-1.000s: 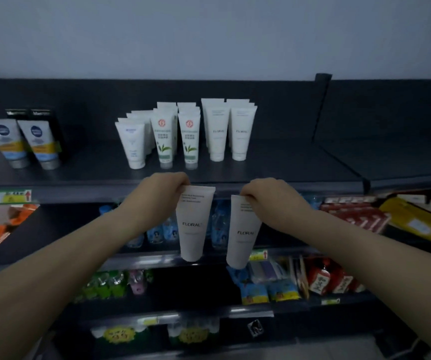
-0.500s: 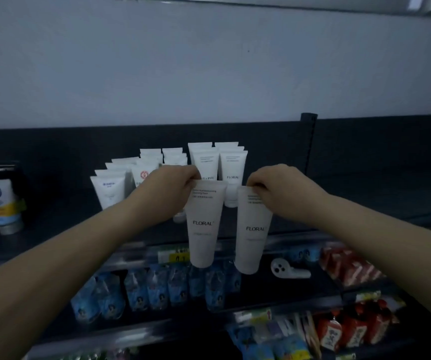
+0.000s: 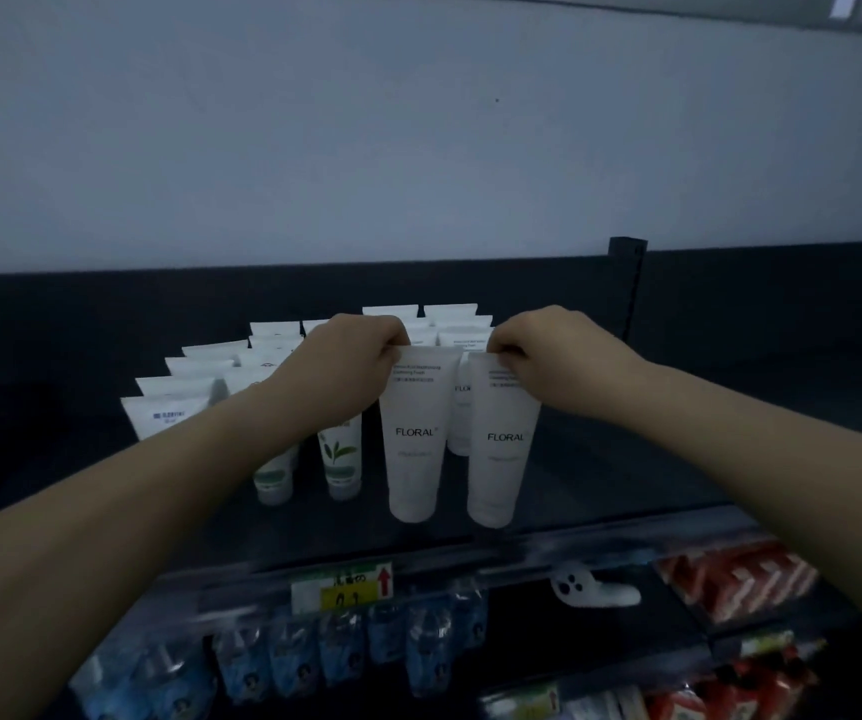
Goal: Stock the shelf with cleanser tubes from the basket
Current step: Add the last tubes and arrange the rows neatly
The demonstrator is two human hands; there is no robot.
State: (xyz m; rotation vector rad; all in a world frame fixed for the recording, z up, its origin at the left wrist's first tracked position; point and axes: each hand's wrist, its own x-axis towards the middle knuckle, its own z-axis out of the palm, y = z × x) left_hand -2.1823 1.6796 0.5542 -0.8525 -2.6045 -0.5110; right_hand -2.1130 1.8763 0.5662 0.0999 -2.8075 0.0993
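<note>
My left hand (image 3: pixel 346 363) pinches the crimped top of a white FLORAL cleanser tube (image 3: pixel 416 439), cap down, over the dark top shelf (image 3: pixel 600 475). My right hand (image 3: pixel 548 356) pinches a second white FLORAL tube (image 3: pixel 501 444) beside it, also cap down. Both tubes hang at the front of a row of matching FLORAL tubes (image 3: pixel 449 317) standing behind them. Whether the caps touch the shelf is unclear. The basket is out of view.
Green-leaf tubes (image 3: pixel 338 459) and other white tubes (image 3: pixel 169 413) stand to the left. A dark upright divider (image 3: pixel 626 283) bounds the shelf on the right. Below hang blue pouches (image 3: pixel 340 657), a price tag (image 3: pixel 340 589), a white object (image 3: pixel 595 589) and red packs (image 3: pixel 735 579).
Both hands have carried the two FLORAL tubes up and forward from below the shelf edge to the top shelf. The camera view has tilted upward.
</note>
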